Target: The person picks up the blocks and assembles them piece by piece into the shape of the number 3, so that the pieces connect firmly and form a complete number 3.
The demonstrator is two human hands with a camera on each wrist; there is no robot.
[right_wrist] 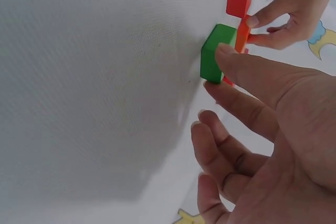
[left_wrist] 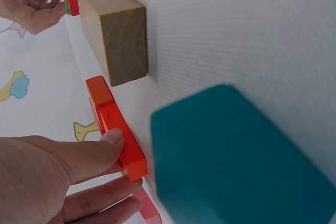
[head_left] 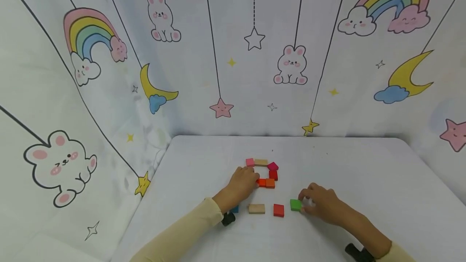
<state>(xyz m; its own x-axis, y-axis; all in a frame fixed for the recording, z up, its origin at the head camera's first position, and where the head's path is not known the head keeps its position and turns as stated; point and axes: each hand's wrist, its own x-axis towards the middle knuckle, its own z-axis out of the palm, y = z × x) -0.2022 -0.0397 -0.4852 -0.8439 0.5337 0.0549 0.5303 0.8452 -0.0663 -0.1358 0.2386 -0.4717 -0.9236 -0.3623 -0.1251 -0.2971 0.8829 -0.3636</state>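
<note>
My left hand (head_left: 243, 183) pinches a red-orange block (left_wrist: 125, 142), its thumb on the near face and the other fingers behind. That block lies end to end with an orange block (head_left: 270, 183). Above them a red block (head_left: 273, 175), a dark pink five-sided block (head_left: 273, 166), a plain wooden block (head_left: 261, 162) and a pink block (head_left: 249, 162) curve round on the white table. At the right, my right hand (head_left: 322, 203) pinches a green block (right_wrist: 218, 53) between thumb and index finger. Its other fingers are loosely bent.
Nearer me lie a wooden block (head_left: 256, 209) and a red block (head_left: 278, 210), to the left of the green one. A teal block (left_wrist: 231, 161), partly hidden by the left wrist in the head view, is beside them. Behind the table (head_left: 204, 148) hangs a printed cloth (head_left: 196, 72).
</note>
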